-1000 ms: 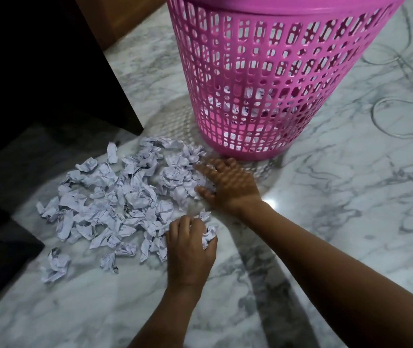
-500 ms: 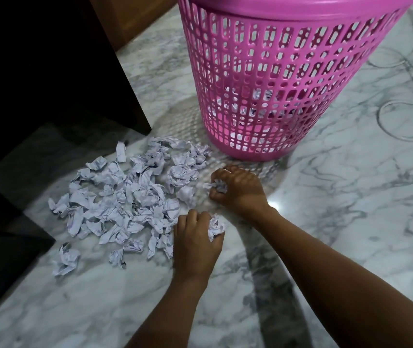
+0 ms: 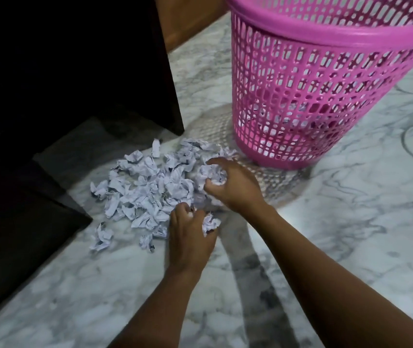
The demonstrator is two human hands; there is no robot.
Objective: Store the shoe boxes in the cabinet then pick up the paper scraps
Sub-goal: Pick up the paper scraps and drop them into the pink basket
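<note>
A heap of crumpled white paper scraps (image 3: 147,187) lies on the marble floor. My right hand (image 3: 235,187) is at the heap's right edge, its fingers curled round a clump of scraps. My left hand (image 3: 190,234) sits at the heap's near edge and grips a crumpled scrap (image 3: 210,223) between thumb and fingers. A pink perforated plastic basket (image 3: 326,96) stands just behind my right hand, with some paper visible through its holes. No shoe box is in view.
Dark furniture (image 3: 62,71) fills the left and upper left, with a dark low edge (image 3: 24,222) beside the heap. A thin cable (image 3: 411,136) loops on the floor at the right. Two stray scraps (image 3: 102,237) lie nearest me.
My right hand went from lying flat beside the heap to curling round a clump of scraps. My left hand stayed at the near edge, holding its scrap. The view shifted, showing the basket's rim.
</note>
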